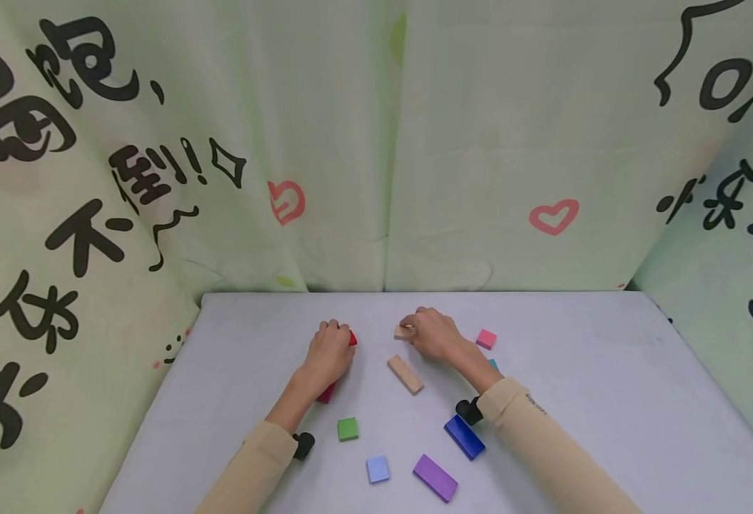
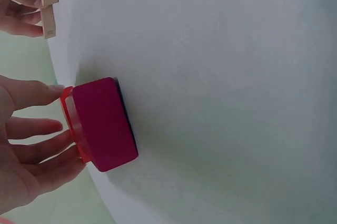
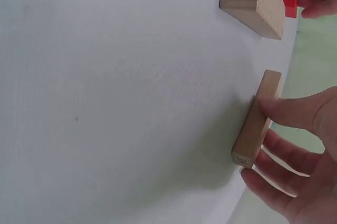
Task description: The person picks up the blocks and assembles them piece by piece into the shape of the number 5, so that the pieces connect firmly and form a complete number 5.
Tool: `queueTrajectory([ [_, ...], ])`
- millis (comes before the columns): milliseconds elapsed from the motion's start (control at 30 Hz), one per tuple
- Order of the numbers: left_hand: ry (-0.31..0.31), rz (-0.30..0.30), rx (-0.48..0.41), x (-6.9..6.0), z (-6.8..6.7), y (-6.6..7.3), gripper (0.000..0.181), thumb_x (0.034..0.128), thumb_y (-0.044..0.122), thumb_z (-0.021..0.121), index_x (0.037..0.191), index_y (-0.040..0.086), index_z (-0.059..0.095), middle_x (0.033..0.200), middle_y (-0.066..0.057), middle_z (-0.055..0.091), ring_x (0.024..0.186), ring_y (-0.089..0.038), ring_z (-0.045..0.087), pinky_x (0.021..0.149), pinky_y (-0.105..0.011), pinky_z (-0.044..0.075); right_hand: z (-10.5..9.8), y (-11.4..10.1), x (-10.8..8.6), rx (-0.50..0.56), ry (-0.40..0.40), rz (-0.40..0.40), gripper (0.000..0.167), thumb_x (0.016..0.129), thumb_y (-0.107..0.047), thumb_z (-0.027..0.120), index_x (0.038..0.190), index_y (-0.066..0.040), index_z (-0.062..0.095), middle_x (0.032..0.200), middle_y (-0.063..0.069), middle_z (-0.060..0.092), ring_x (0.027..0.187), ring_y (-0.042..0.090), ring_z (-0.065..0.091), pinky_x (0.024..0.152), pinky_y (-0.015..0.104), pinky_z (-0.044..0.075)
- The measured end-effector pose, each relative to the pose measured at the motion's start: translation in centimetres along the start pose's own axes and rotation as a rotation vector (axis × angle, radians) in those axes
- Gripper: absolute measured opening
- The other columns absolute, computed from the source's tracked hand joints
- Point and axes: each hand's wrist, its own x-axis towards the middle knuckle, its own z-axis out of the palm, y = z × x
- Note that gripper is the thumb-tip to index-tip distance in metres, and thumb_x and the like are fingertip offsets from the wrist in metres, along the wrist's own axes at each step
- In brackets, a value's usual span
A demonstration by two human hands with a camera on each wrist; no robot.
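My left hand (image 1: 330, 351) pinches a bright red block (image 2: 67, 105) between thumb and fingers, near the table's far side. Just on the wrist side of it lies a crimson block (image 2: 105, 124), mostly hidden under the hand in the head view. My right hand (image 1: 435, 334) grips a small plain wooden block (image 3: 257, 121), thumb on the near face and fingers behind. A larger wooden block (image 1: 405, 375), marked with digits in the right wrist view, lies between the hands, touched by neither.
Nearer me on the white table (image 1: 235, 371) are a green block (image 1: 347, 429), a light blue block (image 1: 378, 470), a purple block (image 1: 435, 478) and a dark blue block (image 1: 465, 437). A pink block (image 1: 486, 339) and a partly hidden teal block (image 1: 494, 364) lie by the right forearm.
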Motion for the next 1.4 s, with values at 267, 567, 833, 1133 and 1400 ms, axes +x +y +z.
queueTrajectory([
  [267,0.016,0.004,-0.006,0.3,0.4,-0.5,0.010,0.0866,0.001,0.075,0.091,-0.007,0.069,0.091,-0.019,0.061,0.087,-0.032,0.059,0.076,-0.044,0.056,-0.2,0.4,0.2,-0.008,-0.007,-0.065,0.028,0.092,-0.002,0.071,0.117,-0.011,0.078,0.097,0.008,0.068,0.084,0.021,0.061,0.062,0.031,0.049],
  [567,-0.022,-0.040,-0.052,0.2,0.5,-0.3,0.011,0.0893,-0.001,0.072,0.097,-0.009,0.069,0.095,-0.020,0.061,0.088,-0.030,0.058,0.079,-0.041,0.057,-0.2,0.6,0.2,0.021,-0.009,-0.090,0.026,0.093,0.003,0.067,0.114,-0.008,0.079,0.096,0.008,0.070,0.085,0.020,0.063,0.068,0.034,0.053],
  [833,0.014,-0.070,-0.056,0.2,0.7,0.0,0.010,0.0868,-0.001,0.073,0.094,-0.008,0.070,0.091,-0.018,0.061,0.085,-0.031,0.059,0.074,-0.043,0.056,-0.2,0.7,0.4,0.040,-0.024,-0.067,0.023,0.094,-0.001,0.069,0.112,-0.008,0.080,0.093,0.006,0.070,0.079,0.015,0.058,0.063,0.028,0.049],
  [1133,0.006,-0.112,-0.147,0.8,0.7,1.6,0.006,0.0878,0.000,0.072,0.083,-0.004,0.069,0.082,-0.013,0.058,0.075,-0.025,0.054,0.062,-0.040,0.053,-0.5,1.0,0.5,0.098,-0.048,-0.025,0.022,0.093,-0.004,0.073,0.114,-0.005,0.079,0.107,0.008,0.074,0.096,0.019,0.066,0.076,0.034,0.056],
  [1400,-0.032,-0.160,-0.200,1.7,0.9,3.5,0.010,0.0901,0.003,0.075,0.091,-0.007,0.071,0.084,-0.014,0.059,0.076,-0.022,0.054,0.070,-0.037,0.055,-0.5,0.9,0.7,0.085,-0.054,-0.023,0.025,0.090,-0.003,0.076,0.115,-0.005,0.078,0.097,0.006,0.071,0.086,0.017,0.063,0.071,0.028,0.054],
])
